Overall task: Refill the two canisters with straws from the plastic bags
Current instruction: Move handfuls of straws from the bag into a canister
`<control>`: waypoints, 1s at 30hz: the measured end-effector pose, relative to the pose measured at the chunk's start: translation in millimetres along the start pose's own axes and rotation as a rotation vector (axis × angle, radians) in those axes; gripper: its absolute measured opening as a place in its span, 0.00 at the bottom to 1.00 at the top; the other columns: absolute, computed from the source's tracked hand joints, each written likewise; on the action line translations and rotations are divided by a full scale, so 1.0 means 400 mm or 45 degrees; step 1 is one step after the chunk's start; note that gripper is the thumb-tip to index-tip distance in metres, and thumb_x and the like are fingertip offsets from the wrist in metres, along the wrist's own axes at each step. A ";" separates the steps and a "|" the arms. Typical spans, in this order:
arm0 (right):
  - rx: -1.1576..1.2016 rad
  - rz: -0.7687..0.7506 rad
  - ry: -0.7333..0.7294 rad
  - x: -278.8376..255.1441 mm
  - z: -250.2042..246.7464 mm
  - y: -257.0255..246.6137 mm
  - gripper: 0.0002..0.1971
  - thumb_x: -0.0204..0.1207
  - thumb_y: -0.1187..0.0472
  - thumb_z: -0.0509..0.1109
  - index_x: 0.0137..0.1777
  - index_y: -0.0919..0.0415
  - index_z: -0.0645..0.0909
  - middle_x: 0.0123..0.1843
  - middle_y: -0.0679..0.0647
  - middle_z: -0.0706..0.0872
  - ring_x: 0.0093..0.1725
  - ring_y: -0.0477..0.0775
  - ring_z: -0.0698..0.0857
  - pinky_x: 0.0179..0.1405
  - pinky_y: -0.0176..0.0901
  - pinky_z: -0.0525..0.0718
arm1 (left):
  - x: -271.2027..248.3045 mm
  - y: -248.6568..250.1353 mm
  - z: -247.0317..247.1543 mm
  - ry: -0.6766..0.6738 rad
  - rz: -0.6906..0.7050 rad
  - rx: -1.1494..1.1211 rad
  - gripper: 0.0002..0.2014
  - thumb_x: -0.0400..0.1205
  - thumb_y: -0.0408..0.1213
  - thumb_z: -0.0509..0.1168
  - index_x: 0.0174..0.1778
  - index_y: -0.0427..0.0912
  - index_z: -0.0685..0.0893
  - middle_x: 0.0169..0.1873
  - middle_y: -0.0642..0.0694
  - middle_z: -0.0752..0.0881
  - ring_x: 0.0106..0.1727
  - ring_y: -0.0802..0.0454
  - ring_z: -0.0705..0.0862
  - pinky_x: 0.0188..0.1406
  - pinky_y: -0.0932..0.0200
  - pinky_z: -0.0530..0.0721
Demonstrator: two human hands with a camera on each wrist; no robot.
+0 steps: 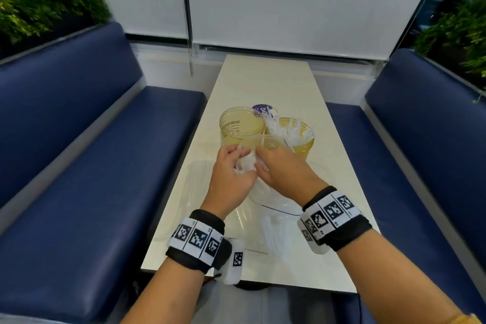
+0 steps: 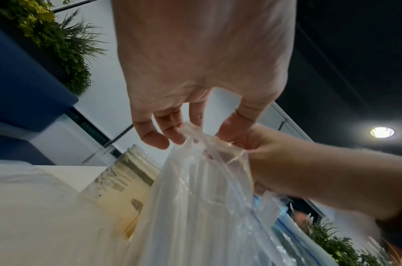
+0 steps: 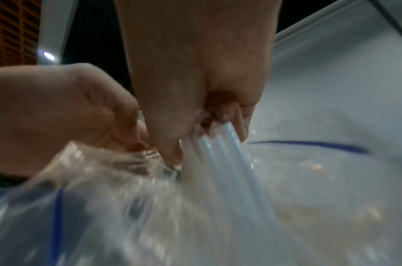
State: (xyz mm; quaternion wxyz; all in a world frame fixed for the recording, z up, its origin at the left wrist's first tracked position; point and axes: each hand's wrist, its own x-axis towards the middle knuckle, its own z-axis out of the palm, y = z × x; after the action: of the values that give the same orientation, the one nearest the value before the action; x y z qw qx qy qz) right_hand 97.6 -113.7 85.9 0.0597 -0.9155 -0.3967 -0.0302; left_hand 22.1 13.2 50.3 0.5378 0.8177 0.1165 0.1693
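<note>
Right now both hands meet over the middle of the table, working at the mouth of a clear plastic bag. The left hand pinches the gathered top of the bag between its curled fingertips, holding the opening up. The right hand is closed around a small bunch of white straws, which run from its fingers down into the bag; by the look of it, they are being drawn out.

Just beyond the hands stand the two yellowish canisters, side by side and touching. The right canister already carries a sheaf of straws sticking out of its open top, though I cannot tell how full it is. The left canister looks bare inside. A purple-printed lid lies behind them, toward the far end.

Nearer the front edge lies more clear plastic with a blue zip line, and some white straws show through it.

As I judge it, the task is partway along: one canister at least begun, the other yet to receive anything, and straws remaining in the bags.
</note>
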 end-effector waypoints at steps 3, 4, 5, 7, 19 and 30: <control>0.117 -0.021 0.107 0.006 -0.050 -0.003 0.09 0.85 0.55 0.61 0.56 0.61 0.76 0.40 0.55 0.82 0.37 0.58 0.81 0.30 0.47 0.73 | -0.004 -0.008 0.005 -0.067 0.035 0.074 0.32 0.72 0.42 0.81 0.72 0.47 0.79 0.66 0.57 0.69 0.60 0.61 0.75 0.52 0.80 0.73; 0.129 -0.035 0.136 0.008 -0.068 -0.007 0.09 0.86 0.55 0.61 0.57 0.60 0.77 0.40 0.54 0.82 0.37 0.59 0.82 0.31 0.48 0.76 | -0.004 -0.010 0.009 -0.079 0.041 0.076 0.35 0.68 0.47 0.83 0.71 0.49 0.79 0.65 0.58 0.69 0.60 0.61 0.75 0.55 0.77 0.74; 0.133 -0.050 0.161 0.010 -0.085 -0.012 0.10 0.86 0.54 0.61 0.58 0.60 0.77 0.40 0.54 0.82 0.38 0.59 0.83 0.32 0.48 0.77 | -0.004 -0.011 0.015 -0.082 0.042 0.065 0.38 0.65 0.53 0.84 0.70 0.50 0.79 0.64 0.59 0.68 0.62 0.61 0.75 0.58 0.73 0.74; 0.136 -0.089 0.213 0.015 -0.113 -0.027 0.11 0.86 0.53 0.62 0.60 0.59 0.77 0.41 0.54 0.82 0.39 0.58 0.82 0.35 0.48 0.79 | -0.001 -0.011 0.034 -0.068 0.046 0.082 0.42 0.58 0.64 0.83 0.65 0.51 0.80 0.62 0.60 0.68 0.65 0.62 0.75 0.60 0.70 0.73; 0.256 -0.161 0.391 0.011 -0.160 -0.071 0.17 0.84 0.40 0.62 0.62 0.51 0.79 0.46 0.45 0.85 0.42 0.45 0.79 0.40 0.39 0.71 | 0.033 0.001 0.106 0.189 0.061 0.056 0.28 0.70 0.58 0.72 0.63 0.58 0.71 0.56 0.55 0.83 0.51 0.56 0.86 0.44 0.45 0.90; 0.349 -0.111 0.423 0.030 -0.050 -0.048 0.14 0.82 0.47 0.67 0.45 0.47 0.62 0.27 0.39 0.66 0.26 0.44 0.70 0.26 0.39 0.64 | 0.042 0.000 0.098 0.164 -0.009 0.107 0.18 0.72 0.54 0.68 0.55 0.52 0.78 0.44 0.56 0.84 0.43 0.58 0.86 0.36 0.56 0.87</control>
State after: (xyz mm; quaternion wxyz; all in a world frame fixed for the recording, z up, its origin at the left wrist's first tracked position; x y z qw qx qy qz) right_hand 91.9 -94.6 108.7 0.2467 -0.8634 -0.4208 -0.1292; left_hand 53.1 -13.6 38.7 0.4951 0.8264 0.1609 0.2146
